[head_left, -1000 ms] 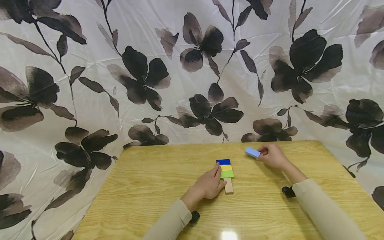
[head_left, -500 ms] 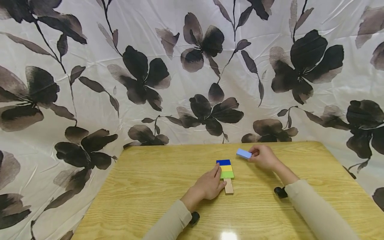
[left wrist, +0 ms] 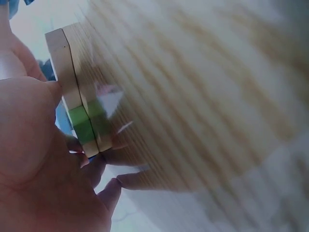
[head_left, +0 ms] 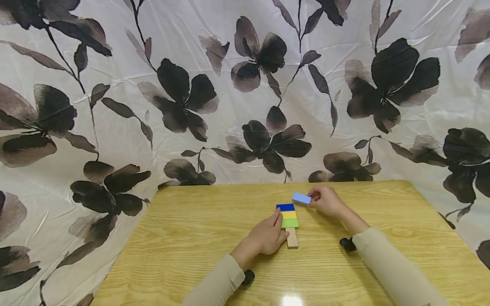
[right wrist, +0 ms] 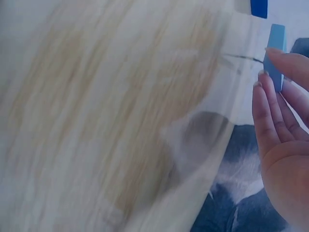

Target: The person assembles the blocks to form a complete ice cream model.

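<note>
My right hand (head_left: 327, 200) pinches one end of a light blue rectangular block (head_left: 301, 198) between thumb and fingers, just behind and to the right of a row of blocks. That row runs dark blue (head_left: 286, 207), yellow (head_left: 289, 215), light green (head_left: 290, 223), then a plain wood block (head_left: 292, 239) set lengthwise toward me. Along the row's left side lies my left hand (head_left: 265, 234), fingers extended at the coloured blocks and thumb at the wood block. The left wrist view shows the wood block (left wrist: 66, 67) meeting the green block (left wrist: 82, 125); fingers partly hide the far end.
A wood-grain table (head_left: 183, 238) carries the blocks, its back edge close behind the light blue block. Behind it hangs a floral-patterned cloth (head_left: 214, 127). Black wrist cameras sit under both sleeves, such as the one at the right cuff (head_left: 348, 245).
My right hand has carried the light blue block leftward and slightly toward me, up to the dark blue end of the row. The left hand and the row have stayed in place.
</note>
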A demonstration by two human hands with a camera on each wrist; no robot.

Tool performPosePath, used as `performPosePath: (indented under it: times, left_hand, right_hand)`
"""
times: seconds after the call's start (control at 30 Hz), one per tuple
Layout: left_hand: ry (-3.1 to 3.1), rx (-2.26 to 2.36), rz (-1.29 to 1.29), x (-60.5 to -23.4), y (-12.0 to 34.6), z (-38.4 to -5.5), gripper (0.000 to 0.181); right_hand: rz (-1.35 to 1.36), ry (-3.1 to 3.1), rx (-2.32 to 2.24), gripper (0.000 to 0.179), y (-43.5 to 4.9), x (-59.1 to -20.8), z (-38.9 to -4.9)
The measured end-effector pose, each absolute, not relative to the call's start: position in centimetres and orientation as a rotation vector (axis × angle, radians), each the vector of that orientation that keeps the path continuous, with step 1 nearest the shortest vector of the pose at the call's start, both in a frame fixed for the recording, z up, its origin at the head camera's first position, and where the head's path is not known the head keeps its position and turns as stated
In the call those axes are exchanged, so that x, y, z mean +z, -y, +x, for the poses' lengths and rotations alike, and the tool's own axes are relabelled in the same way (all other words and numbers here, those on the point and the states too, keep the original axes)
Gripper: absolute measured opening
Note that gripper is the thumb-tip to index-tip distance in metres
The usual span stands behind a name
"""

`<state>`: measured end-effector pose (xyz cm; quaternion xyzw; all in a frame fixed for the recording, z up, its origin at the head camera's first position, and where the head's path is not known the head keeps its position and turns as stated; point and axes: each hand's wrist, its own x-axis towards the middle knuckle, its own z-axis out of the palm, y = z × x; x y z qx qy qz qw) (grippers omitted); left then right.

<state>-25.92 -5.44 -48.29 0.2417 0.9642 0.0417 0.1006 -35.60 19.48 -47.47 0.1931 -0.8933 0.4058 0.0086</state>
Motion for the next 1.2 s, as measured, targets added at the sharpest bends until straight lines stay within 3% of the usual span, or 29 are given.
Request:
performPosePath:
  times: [1.2]
  left_hand:
    - [-2.834, 0.12, 0.707, -47.7, 5.4, -25.7, 0.068]
  right_hand:
    - [0.716, 2.931, 1.142, 0.021, -15.8, -48.2, -37.4]
